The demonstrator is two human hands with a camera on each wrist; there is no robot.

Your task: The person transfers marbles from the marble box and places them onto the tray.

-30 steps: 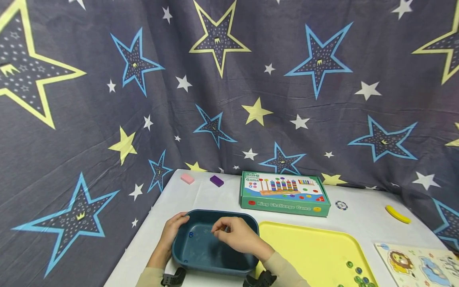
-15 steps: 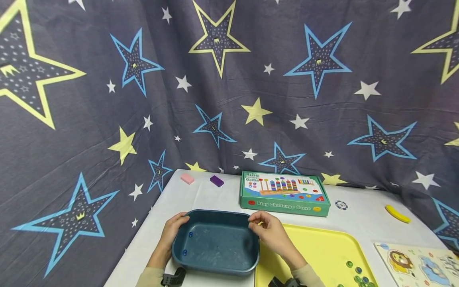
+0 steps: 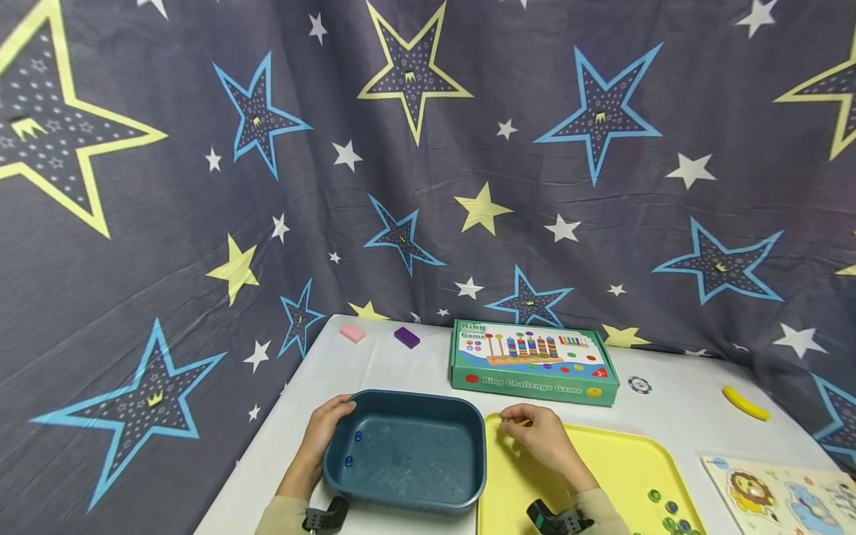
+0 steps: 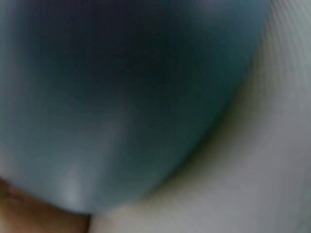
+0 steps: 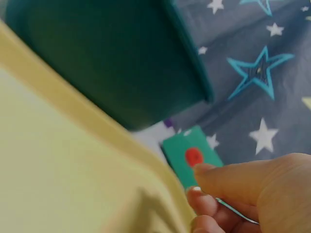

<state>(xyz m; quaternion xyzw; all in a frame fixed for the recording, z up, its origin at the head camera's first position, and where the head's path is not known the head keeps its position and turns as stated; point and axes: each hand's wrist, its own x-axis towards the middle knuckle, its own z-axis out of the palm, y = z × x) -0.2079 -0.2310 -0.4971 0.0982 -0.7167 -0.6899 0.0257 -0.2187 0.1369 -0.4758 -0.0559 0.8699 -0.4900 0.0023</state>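
Observation:
On the white table a dark blue-green plastic bin (image 3: 414, 446) holds two small blue marbles (image 3: 358, 436) near its left end. My left hand (image 3: 323, 431) grips the bin's left rim, thumb over the edge. Up close in the left wrist view, the bin's wall (image 4: 121, 121) is blurred. Over the far left corner of a yellow tray (image 3: 602, 453), my right hand (image 3: 540, 438) pinches a small marble, mostly hidden by the fingertips. In the right wrist view, the thumb and forefinger of that hand (image 5: 243, 194) meet above the tray's edge.
Several green and blue marbles (image 3: 671, 508) lie at the tray's right end. Behind stands a green ring game box (image 3: 535, 364). Pink (image 3: 352, 333) and purple blocks (image 3: 406, 337), a poker chip (image 3: 640, 385), a yellow curved piece (image 3: 745, 403) and an animal puzzle board (image 3: 769, 490) lie around.
My right hand has moved right, from inside the bin across its rim to above the yellow tray. The nearer blue marble has rolled slightly away inside the bin. My left hand stays put.

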